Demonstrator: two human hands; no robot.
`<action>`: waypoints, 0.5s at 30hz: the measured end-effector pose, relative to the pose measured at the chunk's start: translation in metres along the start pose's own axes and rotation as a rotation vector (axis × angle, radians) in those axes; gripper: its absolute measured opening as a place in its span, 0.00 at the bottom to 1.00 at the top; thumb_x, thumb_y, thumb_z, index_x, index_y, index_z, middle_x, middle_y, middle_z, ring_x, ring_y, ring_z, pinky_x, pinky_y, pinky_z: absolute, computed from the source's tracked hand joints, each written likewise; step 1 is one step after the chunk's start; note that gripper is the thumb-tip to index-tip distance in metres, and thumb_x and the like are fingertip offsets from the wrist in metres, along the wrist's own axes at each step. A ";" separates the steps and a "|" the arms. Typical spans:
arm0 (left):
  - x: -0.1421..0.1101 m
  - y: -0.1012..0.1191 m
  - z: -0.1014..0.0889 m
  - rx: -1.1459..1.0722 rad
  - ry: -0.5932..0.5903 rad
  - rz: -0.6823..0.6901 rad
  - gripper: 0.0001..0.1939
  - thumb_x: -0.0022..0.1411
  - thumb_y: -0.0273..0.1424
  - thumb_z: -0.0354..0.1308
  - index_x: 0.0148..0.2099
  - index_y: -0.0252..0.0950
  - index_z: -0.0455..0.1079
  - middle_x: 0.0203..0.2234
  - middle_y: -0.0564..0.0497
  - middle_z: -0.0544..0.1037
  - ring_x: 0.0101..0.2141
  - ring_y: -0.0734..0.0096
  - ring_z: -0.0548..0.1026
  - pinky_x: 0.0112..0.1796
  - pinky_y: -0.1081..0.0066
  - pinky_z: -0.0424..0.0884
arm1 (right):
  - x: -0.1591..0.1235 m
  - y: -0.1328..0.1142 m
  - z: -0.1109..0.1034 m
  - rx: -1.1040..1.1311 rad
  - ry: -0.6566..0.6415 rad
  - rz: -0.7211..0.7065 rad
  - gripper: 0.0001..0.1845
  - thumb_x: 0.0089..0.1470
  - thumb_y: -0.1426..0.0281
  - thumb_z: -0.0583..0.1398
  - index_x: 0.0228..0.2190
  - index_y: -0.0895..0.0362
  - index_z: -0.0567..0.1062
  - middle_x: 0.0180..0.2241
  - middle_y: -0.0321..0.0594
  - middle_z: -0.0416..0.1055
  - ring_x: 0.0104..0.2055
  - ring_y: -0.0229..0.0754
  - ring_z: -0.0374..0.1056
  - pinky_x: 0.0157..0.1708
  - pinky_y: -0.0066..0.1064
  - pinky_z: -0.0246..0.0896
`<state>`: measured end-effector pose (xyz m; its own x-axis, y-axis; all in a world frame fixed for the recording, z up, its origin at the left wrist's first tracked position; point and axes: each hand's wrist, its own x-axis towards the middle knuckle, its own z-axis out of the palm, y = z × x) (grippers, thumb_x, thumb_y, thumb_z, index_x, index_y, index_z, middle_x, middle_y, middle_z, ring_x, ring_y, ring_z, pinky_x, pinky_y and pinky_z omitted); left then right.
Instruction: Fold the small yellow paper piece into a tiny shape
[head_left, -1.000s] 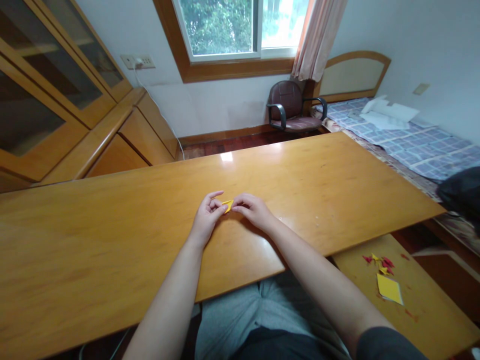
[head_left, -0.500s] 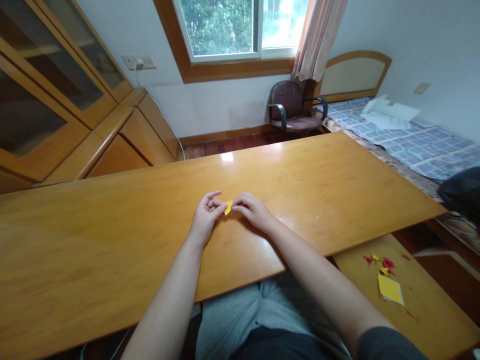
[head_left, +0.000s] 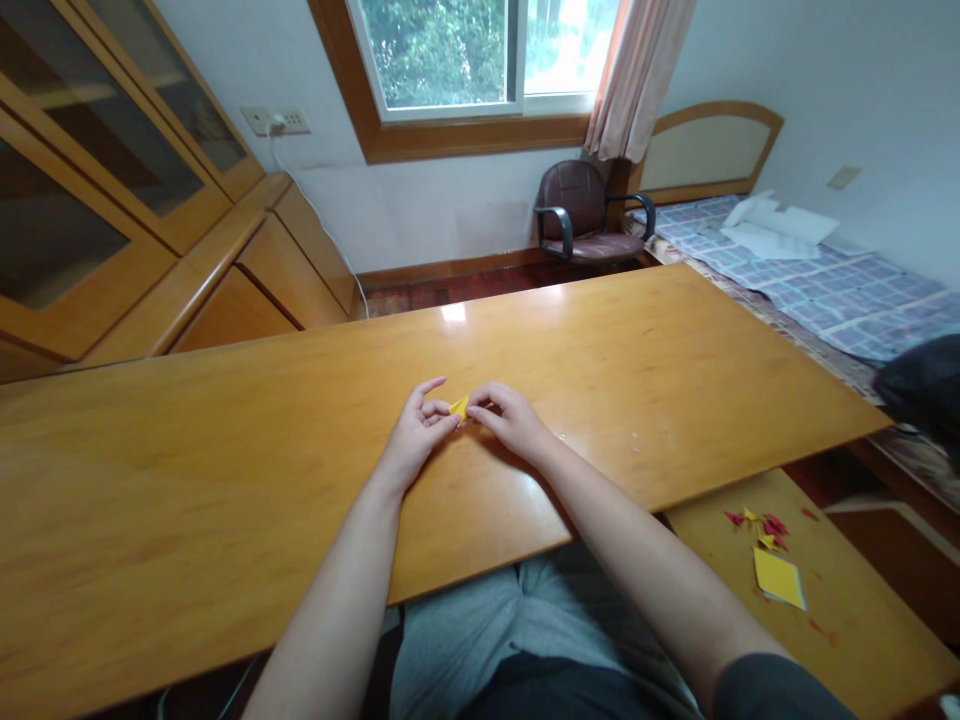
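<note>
A small folded piece of yellow paper (head_left: 459,408) is held between my two hands, just above the wooden table (head_left: 225,480). My left hand (head_left: 417,430) pinches its left side between thumb and fingers, with the index finger raised and apart. On the other side, the thumb and fingertips of my right hand (head_left: 507,418) close on the paper's right edge. My fingers cover part of the paper, so its full shape is hidden.
On a lower board (head_left: 720,580) at the right lie several small red and yellow folded paper pieces (head_left: 766,530) and a stack of yellow square paper (head_left: 778,578). Beyond the table are a chair (head_left: 581,210), a bed (head_left: 847,280) and a glass-doored cabinet (head_left: 112,180).
The yellow paper has turned and now looks narrower and more pointed between my fingers. My left fingertips have shifted slightly to the right; the right hand has barely moved.
</note>
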<state>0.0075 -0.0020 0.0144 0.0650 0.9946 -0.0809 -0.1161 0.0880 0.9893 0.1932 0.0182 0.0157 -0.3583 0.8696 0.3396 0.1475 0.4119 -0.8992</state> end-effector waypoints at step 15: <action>-0.001 0.002 0.005 0.076 -0.005 0.001 0.35 0.48 0.31 0.71 0.58 0.39 0.64 0.29 0.59 0.74 0.30 0.77 0.73 0.37 0.75 0.68 | 0.001 0.008 0.002 0.021 0.041 0.073 0.04 0.54 0.69 0.62 0.31 0.57 0.75 0.31 0.37 0.73 0.35 0.39 0.68 0.38 0.31 0.62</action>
<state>0.0117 -0.0035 0.0171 0.0698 0.9944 -0.0799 -0.0402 0.0829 0.9957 0.1917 0.0222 0.0084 -0.3090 0.9079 0.2834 0.1519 0.3412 -0.9276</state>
